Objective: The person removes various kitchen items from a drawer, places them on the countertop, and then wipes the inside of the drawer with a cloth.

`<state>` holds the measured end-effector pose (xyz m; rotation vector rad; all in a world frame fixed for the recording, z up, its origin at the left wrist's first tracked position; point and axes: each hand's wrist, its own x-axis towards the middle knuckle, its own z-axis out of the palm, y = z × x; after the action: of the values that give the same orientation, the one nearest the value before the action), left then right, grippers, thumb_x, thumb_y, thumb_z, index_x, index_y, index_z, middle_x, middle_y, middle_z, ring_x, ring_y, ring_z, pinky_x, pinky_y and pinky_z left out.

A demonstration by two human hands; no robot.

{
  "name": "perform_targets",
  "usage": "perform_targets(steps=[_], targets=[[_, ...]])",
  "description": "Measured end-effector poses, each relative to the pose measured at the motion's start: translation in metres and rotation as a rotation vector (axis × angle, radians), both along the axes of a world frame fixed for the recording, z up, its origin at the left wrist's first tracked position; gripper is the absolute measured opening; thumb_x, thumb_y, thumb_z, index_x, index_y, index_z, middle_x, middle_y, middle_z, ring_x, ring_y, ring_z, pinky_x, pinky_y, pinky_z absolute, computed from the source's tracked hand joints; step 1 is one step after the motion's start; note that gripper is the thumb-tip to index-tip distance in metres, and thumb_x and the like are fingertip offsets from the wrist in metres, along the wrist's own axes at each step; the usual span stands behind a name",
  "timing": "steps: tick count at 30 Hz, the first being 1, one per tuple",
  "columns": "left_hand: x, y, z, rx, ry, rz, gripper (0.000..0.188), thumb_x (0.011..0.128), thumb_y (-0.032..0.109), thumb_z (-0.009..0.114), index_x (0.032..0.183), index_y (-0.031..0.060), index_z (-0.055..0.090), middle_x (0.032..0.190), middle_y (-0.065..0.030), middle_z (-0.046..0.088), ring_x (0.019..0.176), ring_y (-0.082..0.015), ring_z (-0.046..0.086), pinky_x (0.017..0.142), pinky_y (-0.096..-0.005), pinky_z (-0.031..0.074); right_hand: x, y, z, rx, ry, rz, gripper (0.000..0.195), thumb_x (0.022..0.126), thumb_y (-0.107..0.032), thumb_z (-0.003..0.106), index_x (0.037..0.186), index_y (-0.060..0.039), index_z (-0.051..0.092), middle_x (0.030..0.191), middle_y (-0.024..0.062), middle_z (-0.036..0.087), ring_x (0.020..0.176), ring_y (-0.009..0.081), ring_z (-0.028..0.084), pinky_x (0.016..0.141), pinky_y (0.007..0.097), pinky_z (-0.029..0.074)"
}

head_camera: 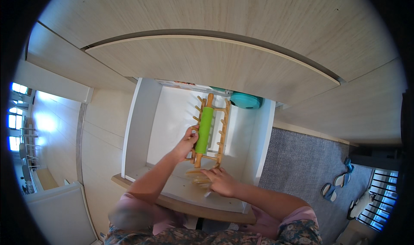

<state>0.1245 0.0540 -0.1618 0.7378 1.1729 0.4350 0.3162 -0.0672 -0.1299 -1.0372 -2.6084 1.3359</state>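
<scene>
Inside an open white drawer (266, 138) lies a wooden rack with pegs (221, 138). A rolling pin with a green barrel and wooden handles (205, 128) lies lengthwise over the rack's left side. My left hand (188, 141) is at the left edge of the rack beside the green barrel, fingers bent; whether it grips the rack is hard to tell. Near the drawer's front, my right hand (221, 181) is at the lower end of the rack, touching or close to pale yellowish items (197, 177) that are blurred. What they are is unclear.
A teal rounded container (246, 100) stands in the back right corner of the drawer. Wood-grain cabinet fronts (207, 57) rise beyond it. To the right, slippers (330, 192) lie on a grey carpet (291, 157), with a cat (361, 204) farther right. A white appliance or cabinet (61, 212) stands lower left.
</scene>
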Motion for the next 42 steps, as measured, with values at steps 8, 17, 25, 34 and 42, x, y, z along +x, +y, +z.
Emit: perform_targets(steps=[8, 17, 25, 34, 42], targets=[[-0.076, 0.011, 0.053, -0.057, 0.083, 0.009, 0.036, 0.099, 0.027, 0.040, 0.135, 0.0237, 0.034, 0.115, -0.0060, 0.046, 0.108, -0.0196, 0.048, 0.086, -0.0458, 0.043, -0.006, 0.001, 0.004, -0.029, -0.069, 0.049, 0.021, 0.074, -0.021, 0.066, 0.090, -0.0099, 0.073, 0.142, 0.0136, 0.034, 0.122, 0.0343, 0.038, 0.099, 0.0472, 0.033], [-0.127, -0.023, 0.082, -0.067, 0.147, 0.057, 0.037, 0.100, 0.025, 0.038, 0.136, 0.0226, 0.033, 0.114, -0.0055, 0.047, 0.110, -0.0195, 0.047, 0.086, -0.0432, 0.043, 0.009, 0.039, -0.016, -0.031, 0.097, 0.023, 0.017, 0.073, -0.014, 0.069, 0.089, -0.0202, 0.074, 0.140, 0.0125, 0.040, 0.117, 0.0322, 0.046, 0.097, 0.0394, 0.038], [-0.131, -0.035, 0.072, -0.069, 0.096, 0.090, 0.037, 0.099, 0.026, 0.039, 0.136, 0.0225, 0.033, 0.115, -0.0046, 0.048, 0.106, -0.0175, 0.048, 0.085, -0.0400, 0.044, 0.010, 0.086, -0.059, -0.335, 0.192, -0.125, 0.026, 0.074, -0.011, 0.072, 0.099, -0.0126, 0.067, 0.135, 0.0108, 0.040, 0.120, 0.0291, 0.044, 0.099, 0.0335, 0.038], [-0.129, -0.041, 0.066, -0.071, 0.017, 0.145, 0.035, 0.099, 0.027, 0.040, 0.134, 0.0234, 0.036, 0.112, -0.0050, 0.047, 0.105, -0.0177, 0.047, 0.083, -0.0411, 0.044, -0.006, 0.093, -0.068, -0.277, -0.233, -0.238, 0.096, 0.058, -0.026, 0.084, 0.135, -0.0067, 0.029, 0.129, 0.0181, 0.044, 0.121, 0.0331, 0.043, 0.098, 0.0362, 0.039], [-0.133, -0.045, 0.069, -0.104, 0.016, 0.181, 0.035, 0.099, 0.026, 0.042, 0.134, 0.0238, 0.036, 0.114, -0.0049, 0.046, 0.106, -0.0188, 0.047, 0.083, -0.0417, 0.044, -0.026, 0.139, -0.068, -0.665, -0.409, 0.047, 0.069, 0.056, -0.029, 0.087, 0.116, -0.0082, 0.059, 0.103, 0.0116, 0.065, 0.094, 0.0240, 0.064, 0.082, 0.0330, 0.050]])
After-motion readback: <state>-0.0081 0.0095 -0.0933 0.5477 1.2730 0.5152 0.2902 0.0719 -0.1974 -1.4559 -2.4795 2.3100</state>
